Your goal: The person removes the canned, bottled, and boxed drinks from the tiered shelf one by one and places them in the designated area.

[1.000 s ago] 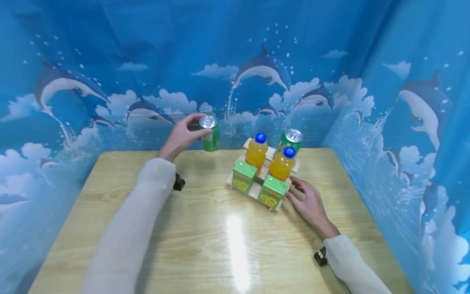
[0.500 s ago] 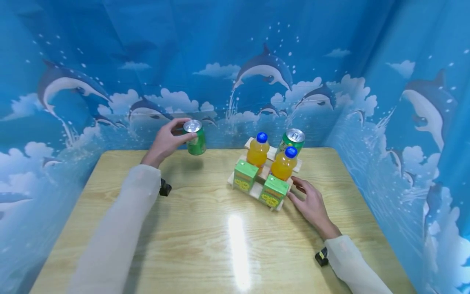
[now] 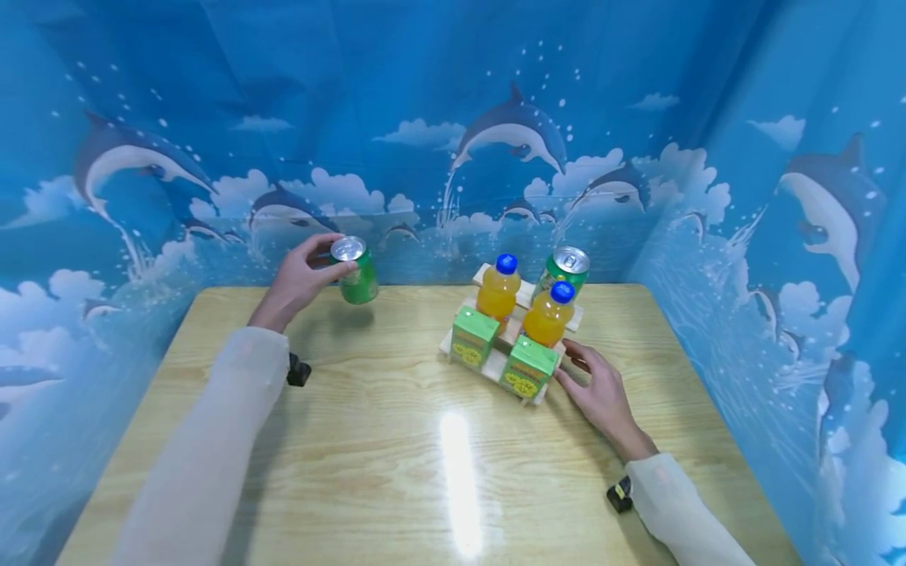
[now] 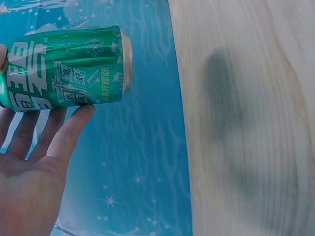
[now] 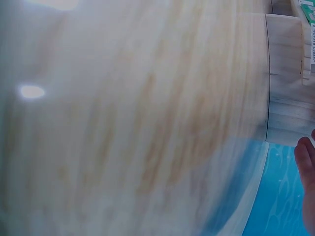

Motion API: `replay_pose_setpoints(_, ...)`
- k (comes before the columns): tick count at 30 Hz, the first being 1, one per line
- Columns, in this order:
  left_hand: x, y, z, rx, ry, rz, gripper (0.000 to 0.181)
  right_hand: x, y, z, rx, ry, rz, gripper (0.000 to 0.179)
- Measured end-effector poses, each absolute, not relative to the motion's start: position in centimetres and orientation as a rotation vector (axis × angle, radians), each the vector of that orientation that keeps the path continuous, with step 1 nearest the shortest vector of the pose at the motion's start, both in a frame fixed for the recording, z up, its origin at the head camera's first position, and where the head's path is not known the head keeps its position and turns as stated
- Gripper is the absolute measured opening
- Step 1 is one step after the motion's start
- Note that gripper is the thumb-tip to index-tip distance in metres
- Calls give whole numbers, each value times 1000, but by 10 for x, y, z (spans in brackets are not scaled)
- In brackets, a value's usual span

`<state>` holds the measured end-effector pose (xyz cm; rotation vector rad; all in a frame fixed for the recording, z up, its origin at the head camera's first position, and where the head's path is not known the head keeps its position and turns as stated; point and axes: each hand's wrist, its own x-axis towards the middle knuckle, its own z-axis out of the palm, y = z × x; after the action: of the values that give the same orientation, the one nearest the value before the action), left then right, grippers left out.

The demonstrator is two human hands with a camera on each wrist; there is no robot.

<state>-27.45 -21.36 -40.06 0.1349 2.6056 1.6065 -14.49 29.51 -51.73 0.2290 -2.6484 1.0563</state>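
My left hand (image 3: 297, 277) grips a green drink can (image 3: 359, 281) near the table's far left edge. In the left wrist view the can (image 4: 74, 69) is held up off the table, its shadow falling on the wood. My right hand (image 3: 598, 393) is at the right side of a small stepped wooden rack (image 3: 493, 365), fingertips right at its side panel. On the rack's low front step stand two green juice cartons (image 3: 473, 339). Two orange juice bottles (image 3: 498, 299) with blue caps occupy the middle step. Another green can (image 3: 570, 266) stands at the right of the top step.
The wooden table (image 3: 368, 440) reaches back to a blue dolphin-print curtain (image 3: 396, 94), which also hangs along both sides. A bright light reflection lies on the tabletop in front of the rack.
My left hand has carried the green can leftward and slightly toward me, away from the rack. The right hand and the rack have stayed in place.
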Motion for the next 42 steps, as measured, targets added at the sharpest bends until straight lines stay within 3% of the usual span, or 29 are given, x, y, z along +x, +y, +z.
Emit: replay_pose_setpoints(42,-240,-284,-458,-157,2586,1570,102,-143,295,-519,234,-2632,1090,57)
